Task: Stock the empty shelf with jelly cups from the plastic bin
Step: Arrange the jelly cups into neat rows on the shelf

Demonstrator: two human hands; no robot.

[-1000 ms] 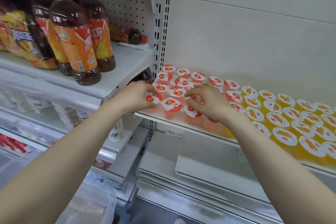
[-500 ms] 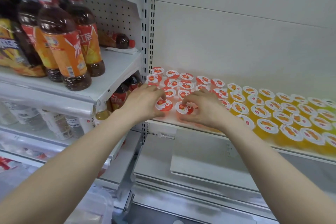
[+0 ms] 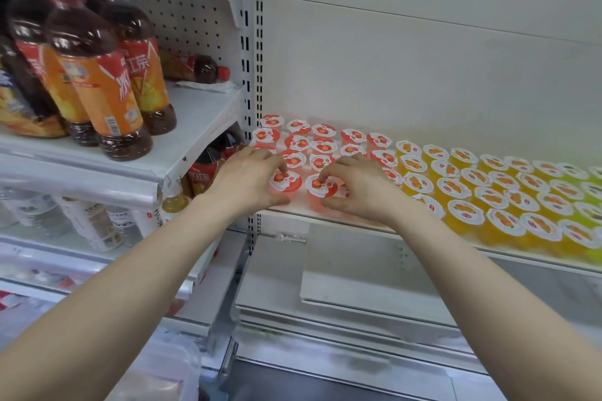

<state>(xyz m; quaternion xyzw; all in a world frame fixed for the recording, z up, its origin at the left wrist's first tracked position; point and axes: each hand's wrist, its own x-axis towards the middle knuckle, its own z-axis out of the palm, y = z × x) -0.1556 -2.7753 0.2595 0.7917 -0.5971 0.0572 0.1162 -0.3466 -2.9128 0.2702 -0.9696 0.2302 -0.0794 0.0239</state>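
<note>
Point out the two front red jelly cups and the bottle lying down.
Left front red cup (image 3: 286, 182): head view, lid centre.
Right front red cup (image 3: 322, 188): head view, lid centre.
Lying bottle (image 3: 203, 68): head view, dark body.

One camera on the person's head looks forward and a little down, close to the shelf (image 3: 293, 209).

Two bare arms before the wearer

The left hand (image 3: 247, 182) and right hand (image 3: 361, 192) are ungloved; the left forearm (image 3: 130, 286) and right forearm (image 3: 472, 286) show bare from wrist to frame edge.
</note>
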